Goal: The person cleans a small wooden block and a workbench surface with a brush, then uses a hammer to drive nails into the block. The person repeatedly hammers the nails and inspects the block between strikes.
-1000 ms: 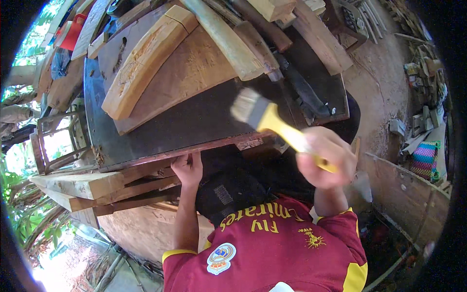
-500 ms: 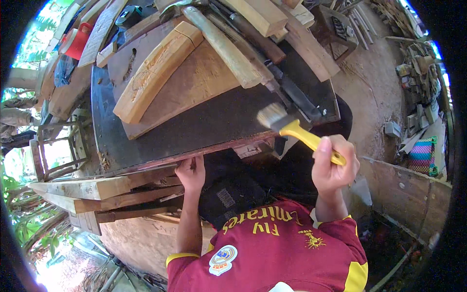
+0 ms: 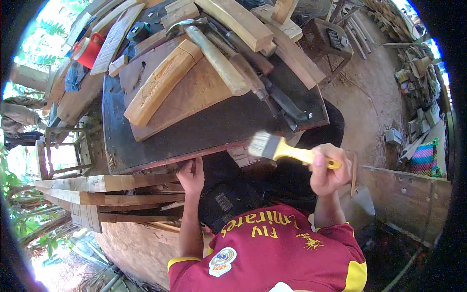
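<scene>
My right hand (image 3: 330,169) grips a paintbrush (image 3: 297,153) by its yellow handle. The brush is held level off the table's near right side, its pale bristles toward the left. My left hand (image 3: 191,176) is closed at the near edge of the dark tabletop (image 3: 189,131), some fingers hidden by the board. A curved piece of wood (image 3: 163,82) lies on a flat brown board (image 3: 199,95) on the table. To its right rest a hammer (image 3: 216,61) with a wooden handle and a chisel-like tool (image 3: 250,78).
Thick wood pieces (image 3: 238,22) crowd the table's far side, with a dark-handled tool (image 3: 287,102) at its right. Beams (image 3: 116,183) jut out at the lower left, by a wooden stool frame (image 3: 65,151). A red jug (image 3: 87,52) stands far left; a woven bag (image 3: 424,158) sits at right.
The paintbrush has swung nearer to level and moved slightly left and down with my right hand. The view has shifted a little; my left hand remains at the table edge.
</scene>
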The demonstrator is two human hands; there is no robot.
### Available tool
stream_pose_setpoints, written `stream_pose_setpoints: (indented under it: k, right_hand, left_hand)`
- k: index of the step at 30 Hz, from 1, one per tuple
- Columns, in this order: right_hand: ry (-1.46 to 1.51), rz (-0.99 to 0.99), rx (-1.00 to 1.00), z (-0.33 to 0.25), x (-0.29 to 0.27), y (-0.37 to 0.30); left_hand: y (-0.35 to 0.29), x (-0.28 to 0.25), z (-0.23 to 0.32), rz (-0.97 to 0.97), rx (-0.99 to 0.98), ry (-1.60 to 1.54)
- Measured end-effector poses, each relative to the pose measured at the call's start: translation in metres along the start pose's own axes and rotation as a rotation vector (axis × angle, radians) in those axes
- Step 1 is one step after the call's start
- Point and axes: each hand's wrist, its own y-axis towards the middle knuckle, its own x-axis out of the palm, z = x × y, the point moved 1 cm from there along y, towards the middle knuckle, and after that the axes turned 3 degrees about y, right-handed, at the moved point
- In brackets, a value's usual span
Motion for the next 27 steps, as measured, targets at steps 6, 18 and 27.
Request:
stream_pose_setpoints:
  k: [6, 18, 27]
  right_hand:
    - [0.108, -0.121, 0.02, -0.006, 0.031, 0.002]
    - [-0.315, 0.092, 0.121, -0.005, -0.029, 0.001]
    - [-0.08, 0.119, 0.196, -0.016, -0.007, 0.007]
  left_hand:
    - [0.0, 0.001, -0.003, -0.025, -0.012, -0.006]
    - [-0.001, 0.001, -0.005, -0.043, -0.018, 0.052]
    - [-0.001, 0.003, -0.006, 0.013, 0.034, -0.004]
